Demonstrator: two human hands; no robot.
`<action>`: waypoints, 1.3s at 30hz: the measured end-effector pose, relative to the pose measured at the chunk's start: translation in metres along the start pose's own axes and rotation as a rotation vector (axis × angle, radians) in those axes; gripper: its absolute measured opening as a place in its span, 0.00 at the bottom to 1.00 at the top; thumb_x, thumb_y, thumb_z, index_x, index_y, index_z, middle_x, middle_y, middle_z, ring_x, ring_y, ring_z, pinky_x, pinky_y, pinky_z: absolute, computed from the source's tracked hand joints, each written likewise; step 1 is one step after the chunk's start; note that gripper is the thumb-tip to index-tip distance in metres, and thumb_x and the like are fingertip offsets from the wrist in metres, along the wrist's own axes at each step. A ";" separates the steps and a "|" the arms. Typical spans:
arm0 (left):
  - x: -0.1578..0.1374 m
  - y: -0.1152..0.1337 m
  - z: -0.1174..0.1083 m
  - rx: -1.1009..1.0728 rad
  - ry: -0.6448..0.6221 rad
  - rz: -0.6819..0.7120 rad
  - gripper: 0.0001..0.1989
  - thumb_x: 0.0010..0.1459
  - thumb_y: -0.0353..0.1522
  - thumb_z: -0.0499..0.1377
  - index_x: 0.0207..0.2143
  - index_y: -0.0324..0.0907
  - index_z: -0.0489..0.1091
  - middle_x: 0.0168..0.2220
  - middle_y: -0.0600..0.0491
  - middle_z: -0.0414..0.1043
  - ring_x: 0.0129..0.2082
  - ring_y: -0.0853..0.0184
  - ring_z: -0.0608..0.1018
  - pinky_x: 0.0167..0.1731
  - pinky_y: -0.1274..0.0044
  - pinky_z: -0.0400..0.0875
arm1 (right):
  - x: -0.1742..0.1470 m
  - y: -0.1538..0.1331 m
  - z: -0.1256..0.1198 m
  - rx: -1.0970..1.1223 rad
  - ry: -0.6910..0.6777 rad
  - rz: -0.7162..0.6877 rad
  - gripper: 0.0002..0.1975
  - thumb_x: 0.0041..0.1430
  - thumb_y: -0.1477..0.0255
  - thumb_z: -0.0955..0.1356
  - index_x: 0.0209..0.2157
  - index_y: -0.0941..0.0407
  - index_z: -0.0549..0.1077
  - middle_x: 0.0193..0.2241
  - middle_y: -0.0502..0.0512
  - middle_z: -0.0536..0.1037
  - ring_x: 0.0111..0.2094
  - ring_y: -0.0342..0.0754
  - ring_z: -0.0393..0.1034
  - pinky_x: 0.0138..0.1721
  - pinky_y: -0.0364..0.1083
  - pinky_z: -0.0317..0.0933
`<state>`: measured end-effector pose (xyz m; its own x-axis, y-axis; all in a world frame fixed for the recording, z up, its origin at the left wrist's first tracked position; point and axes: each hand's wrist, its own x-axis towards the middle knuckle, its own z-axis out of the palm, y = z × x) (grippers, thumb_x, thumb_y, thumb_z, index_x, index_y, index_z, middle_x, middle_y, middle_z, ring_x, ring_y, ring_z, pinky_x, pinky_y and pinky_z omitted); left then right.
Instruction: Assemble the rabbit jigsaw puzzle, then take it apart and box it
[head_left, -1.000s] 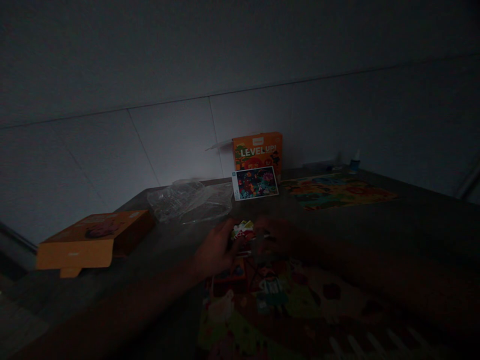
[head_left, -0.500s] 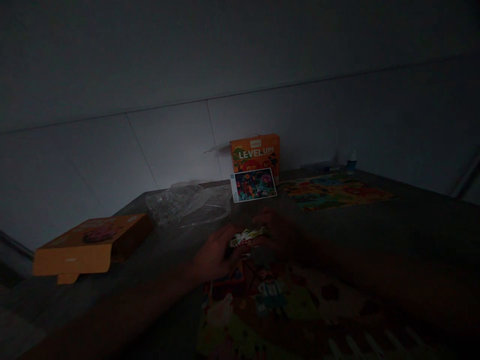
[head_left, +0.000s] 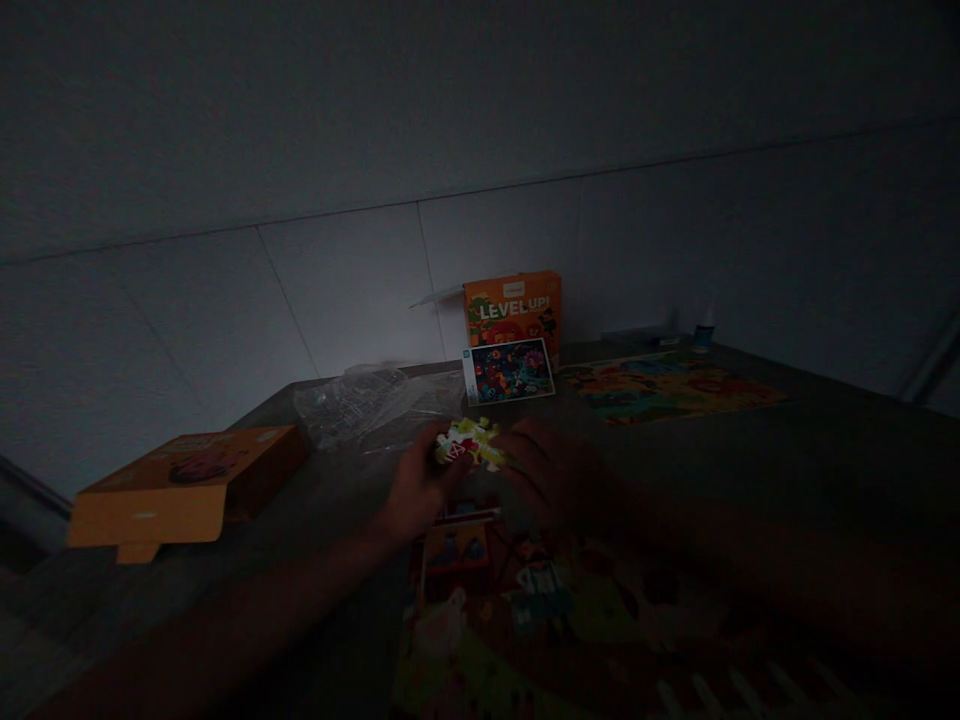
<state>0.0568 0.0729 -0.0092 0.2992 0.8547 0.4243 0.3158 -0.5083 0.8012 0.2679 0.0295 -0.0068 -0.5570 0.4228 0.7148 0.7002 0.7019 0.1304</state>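
Bright puzzle pieces (head_left: 471, 446), yellow-green, white and red, are held up over the table, seemingly joined in a small cluster. My left hand (head_left: 417, 490) is closed on their left side, its thumb toward me. My right hand (head_left: 544, 465) is at their right edge with the fingers bent against them; its outline is dark and slightly blurred. Below both hands lies a partly assembled farm puzzle (head_left: 487, 610), with a figure in overalls, a pale animal and a red building. Its right part is deep in shadow under my right forearm.
An orange box (head_left: 517, 295) stands at the back with a picture card (head_left: 511, 371) leaning on it. Crumpled clear plastic (head_left: 375, 405) lies left of it, near an opened orange box (head_left: 187, 475). Another colourful puzzle (head_left: 675, 385) and a small bottle (head_left: 703, 335) are at the back right.
Both hands have lifted slightly away from the farm puzzle, moving the pieces up and left. The pieces are now tilted so more of their printed face shows.
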 end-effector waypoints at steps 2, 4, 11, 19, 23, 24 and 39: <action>0.007 -0.004 -0.001 -0.139 0.068 -0.121 0.17 0.52 0.39 0.62 0.42 0.40 0.66 0.35 0.51 0.76 0.33 0.62 0.77 0.33 0.74 0.73 | 0.002 -0.007 -0.005 0.075 -0.093 -0.043 0.12 0.66 0.73 0.61 0.46 0.62 0.71 0.40 0.64 0.73 0.39 0.52 0.69 0.36 0.48 0.67; 0.011 -0.008 -0.001 -0.194 0.078 -0.169 0.18 0.50 0.40 0.62 0.41 0.40 0.67 0.33 0.52 0.76 0.31 0.62 0.78 0.31 0.75 0.73 | 0.005 -0.011 -0.006 0.140 -0.246 -0.009 0.15 0.63 0.67 0.65 0.46 0.62 0.71 0.42 0.64 0.73 0.40 0.53 0.69 0.38 0.49 0.67; 0.013 -0.011 0.001 -0.183 0.091 -0.182 0.19 0.44 0.39 0.66 0.37 0.39 0.70 0.31 0.52 0.77 0.32 0.61 0.78 0.32 0.74 0.72 | 0.052 -0.013 -0.008 0.237 -0.872 0.122 0.22 0.52 0.61 0.73 0.41 0.64 0.75 0.39 0.64 0.77 0.37 0.55 0.73 0.33 0.46 0.62; 0.016 -0.014 -0.001 -0.190 0.128 -0.218 0.18 0.43 0.38 0.66 0.36 0.39 0.71 0.30 0.52 0.77 0.30 0.61 0.78 0.29 0.75 0.71 | 0.062 -0.013 0.003 0.433 -0.967 0.145 0.18 0.50 0.67 0.73 0.41 0.62 0.75 0.39 0.61 0.78 0.34 0.51 0.72 0.28 0.43 0.60; 0.016 -0.015 -0.001 -0.212 0.150 -0.233 0.19 0.44 0.38 0.65 0.38 0.38 0.71 0.30 0.52 0.77 0.30 0.61 0.78 0.29 0.75 0.71 | 0.043 -0.020 0.016 0.409 -0.720 0.164 0.16 0.47 0.73 0.71 0.40 0.62 0.74 0.40 0.63 0.78 0.37 0.53 0.72 0.33 0.45 0.62; 0.016 -0.014 -0.001 -0.215 0.152 -0.233 0.19 0.44 0.38 0.65 0.38 0.38 0.71 0.30 0.52 0.77 0.30 0.62 0.78 0.29 0.75 0.71 | 0.039 -0.023 0.020 0.391 -0.650 0.180 0.14 0.48 0.74 0.70 0.39 0.61 0.74 0.40 0.62 0.78 0.37 0.53 0.72 0.35 0.45 0.62; 0.015 -0.016 0.000 -0.228 0.122 -0.201 0.18 0.44 0.36 0.64 0.38 0.38 0.70 0.30 0.53 0.76 0.30 0.63 0.77 0.30 0.76 0.71 | 0.031 -0.010 0.035 0.525 -0.471 -0.081 0.09 0.51 0.69 0.70 0.35 0.57 0.70 0.31 0.54 0.75 0.31 0.48 0.67 0.32 0.43 0.58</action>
<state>0.0564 0.0935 -0.0157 0.1366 0.9488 0.2850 0.1434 -0.3036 0.9419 0.2276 0.0555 -0.0103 -0.8148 0.4775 0.3287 0.4067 0.8749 -0.2628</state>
